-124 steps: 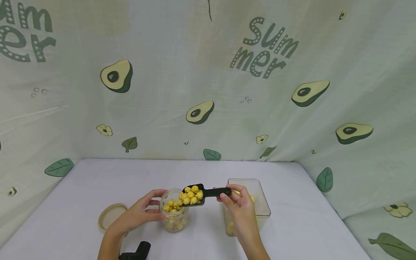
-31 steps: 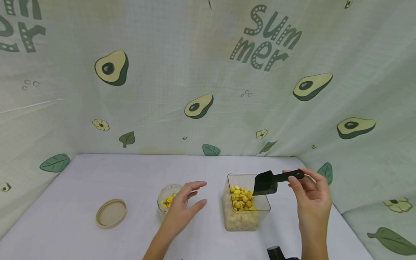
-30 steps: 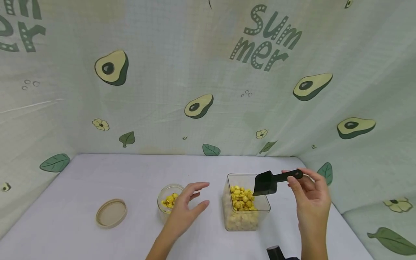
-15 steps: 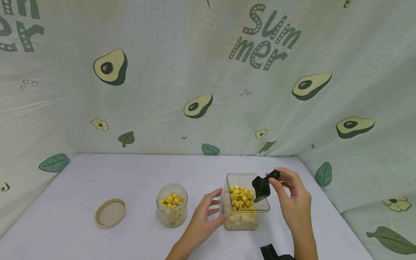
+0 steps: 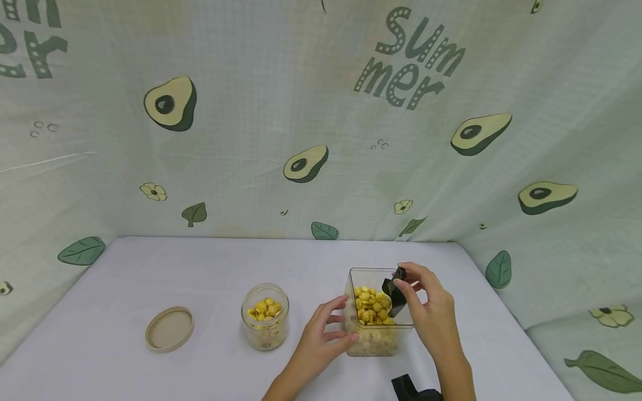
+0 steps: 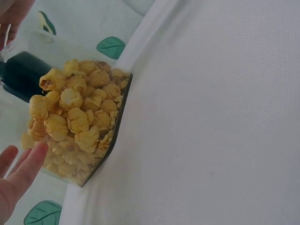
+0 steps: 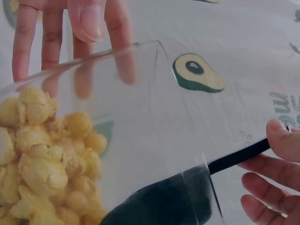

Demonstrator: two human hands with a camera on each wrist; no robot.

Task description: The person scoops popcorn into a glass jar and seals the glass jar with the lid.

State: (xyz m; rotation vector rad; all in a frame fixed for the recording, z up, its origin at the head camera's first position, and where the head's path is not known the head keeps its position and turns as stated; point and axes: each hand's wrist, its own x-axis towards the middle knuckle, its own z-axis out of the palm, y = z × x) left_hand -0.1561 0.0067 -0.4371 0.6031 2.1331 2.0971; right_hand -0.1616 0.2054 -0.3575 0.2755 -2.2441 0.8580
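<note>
My right hand (image 5: pixel 432 312) pinches the handle of a black scoop (image 5: pixel 396 301) between thumb and fingers. The scoop's blade points down inside a clear square container (image 5: pixel 369 277), against the yellow popcorn (image 7: pixel 42 168) that fills its lower part. Through the wall, the right wrist view shows the blade (image 7: pixel 171 199) beside the popcorn. At the container's left side is my left hand (image 5: pixel 323 337), its fingers spread and its fingertips right at the wall. To the left stands a round clear jar (image 5: pixel 264 336), without a lid and partly filled with popcorn.
A beige ring-edged lid (image 5: pixel 170 329) lies on the white table (image 5: pixel 220 278), left of the jar. Behind the table hangs a cloth (image 5: pixel 241 139) printed with avocados and leaves. A black wrist device (image 5: pixel 413 390) shows near my right forearm.
The scoop, loaded over the jar at first, came back without popcorn and is now down in the container. My left hand let go of the jar and moved right to the container.
</note>
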